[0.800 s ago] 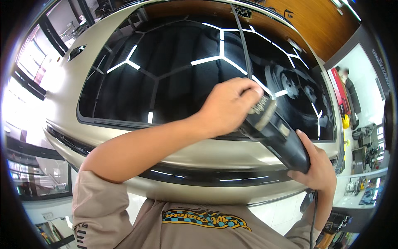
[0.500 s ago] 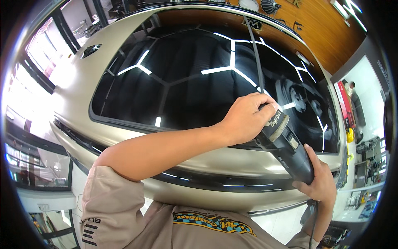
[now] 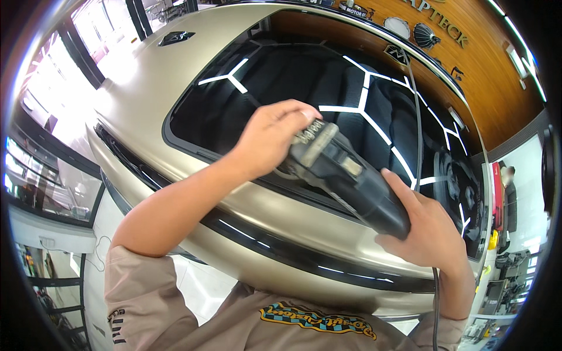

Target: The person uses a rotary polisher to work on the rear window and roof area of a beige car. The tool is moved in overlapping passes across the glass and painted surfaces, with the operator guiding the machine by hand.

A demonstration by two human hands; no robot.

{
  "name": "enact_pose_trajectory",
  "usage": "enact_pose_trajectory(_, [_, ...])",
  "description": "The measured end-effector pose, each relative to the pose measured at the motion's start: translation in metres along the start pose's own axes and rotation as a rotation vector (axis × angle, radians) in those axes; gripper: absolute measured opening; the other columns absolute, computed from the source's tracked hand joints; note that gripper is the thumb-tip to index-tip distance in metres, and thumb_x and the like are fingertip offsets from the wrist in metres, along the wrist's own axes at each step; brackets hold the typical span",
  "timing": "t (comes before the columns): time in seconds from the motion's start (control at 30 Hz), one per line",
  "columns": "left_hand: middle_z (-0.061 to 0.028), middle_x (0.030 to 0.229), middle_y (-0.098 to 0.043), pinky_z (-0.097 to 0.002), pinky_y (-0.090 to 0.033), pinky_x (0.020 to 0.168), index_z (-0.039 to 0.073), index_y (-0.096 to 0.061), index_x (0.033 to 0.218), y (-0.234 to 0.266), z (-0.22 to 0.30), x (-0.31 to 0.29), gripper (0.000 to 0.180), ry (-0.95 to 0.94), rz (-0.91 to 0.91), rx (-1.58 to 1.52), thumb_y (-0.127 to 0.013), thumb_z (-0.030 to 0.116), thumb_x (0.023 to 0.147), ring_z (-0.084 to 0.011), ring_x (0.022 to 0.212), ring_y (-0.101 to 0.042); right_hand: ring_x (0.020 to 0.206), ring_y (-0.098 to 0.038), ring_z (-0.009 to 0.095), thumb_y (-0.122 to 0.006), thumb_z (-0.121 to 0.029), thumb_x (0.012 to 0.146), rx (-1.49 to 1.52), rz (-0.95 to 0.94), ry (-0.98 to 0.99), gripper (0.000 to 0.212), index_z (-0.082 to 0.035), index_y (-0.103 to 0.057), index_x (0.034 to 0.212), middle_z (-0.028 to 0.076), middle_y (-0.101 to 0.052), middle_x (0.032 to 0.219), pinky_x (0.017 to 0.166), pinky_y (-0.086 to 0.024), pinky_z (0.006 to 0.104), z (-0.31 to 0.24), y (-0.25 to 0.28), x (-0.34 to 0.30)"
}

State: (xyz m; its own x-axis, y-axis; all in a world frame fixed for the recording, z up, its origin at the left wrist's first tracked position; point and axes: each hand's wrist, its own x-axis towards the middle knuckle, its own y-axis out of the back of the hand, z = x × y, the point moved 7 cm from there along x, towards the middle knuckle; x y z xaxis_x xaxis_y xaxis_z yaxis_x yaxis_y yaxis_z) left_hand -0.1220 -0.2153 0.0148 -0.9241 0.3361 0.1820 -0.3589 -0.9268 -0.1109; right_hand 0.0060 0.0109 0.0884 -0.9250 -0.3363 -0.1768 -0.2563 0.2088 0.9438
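A black corded polisher [image 3: 366,190] lies slantwise over the lower edge of the car's dark, glossy glass [image 3: 293,70]. My left hand [image 3: 270,137] is wrapped over its head end, slightly blurred. At the other end, my right hand [image 3: 432,228] grips the rear of the body, thumb along its side. The pad side is hidden beneath the tool and my left hand, so contact with the glass cannot be told. From the rear of the tool a black power cord [image 3: 435,304] hangs down past my right wrist. Hazy smears [image 3: 459,181] show on the glass at the right.
Satin champagne bodywork [image 3: 140,88] surrounds the glass, with a dark glossy strip [image 3: 281,251] along the near side. A thin dark line [image 3: 416,105] crosses the glass. Behind stands a wooden wall [image 3: 497,76]. Far right, a person [image 3: 508,199] is near a red object [image 3: 497,193].
Both hands have carried the polisher leftward over the glass, away from the thin dark line. The head view has shifted and tilted too. Both hands keep their hold.
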Motion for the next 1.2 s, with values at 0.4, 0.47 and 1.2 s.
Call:
enact_pose_trajectory(0.4, [-0.0093,0.11,-0.07,-0.0309,-0.055,0.089,0.0,-0.067,0.119,0.209,-0.004,-0.024,0.036,-0.017,0.329,-0.007,-0.053,0.029,0.103,-0.0167,0.1,-0.068,0.09,-0.069,0.045,-0.069,-0.033,0.083,-0.018,-0.092,0.313,0.087,-0.006,-0.033,0.158,0.028,-0.07,0.093,0.086,-0.053,0.0493,-0.115,-0.028,0.15])
enact_pose_trajectory(0.47, [-0.0091,0.111,-0.07,-0.031,-0.054,0.09,0.0,-0.067,0.12,0.234,-0.004,-0.027,0.036,-0.001,0.392,-0.006,-0.053,0.029,0.104,-0.0168,0.101,-0.068,0.093,-0.069,0.044,-0.067,-0.033,0.083,-0.034,-0.183,0.278,0.086,-0.005,-0.034,0.157,0.028,-0.071,0.094,0.088,-0.053,0.0488,-0.134,-0.027,0.169])
enact_pose_trajectory(1.2, [-0.0177,0.095,-0.075,-0.0351,-0.053,0.083,-0.002,-0.074,0.103,-0.191,-0.01,0.039,0.032,-0.204,-0.218,0.157,-0.061,0.026,0.095,-0.0247,0.087,-0.07,0.095,-0.069,0.047,-0.082,-0.023,0.063,0.066,0.206,-0.343,0.106,-0.012,-0.037,0.158,0.029,-0.069,0.107,0.088,-0.052,0.0462,0.096,0.001,-0.141])
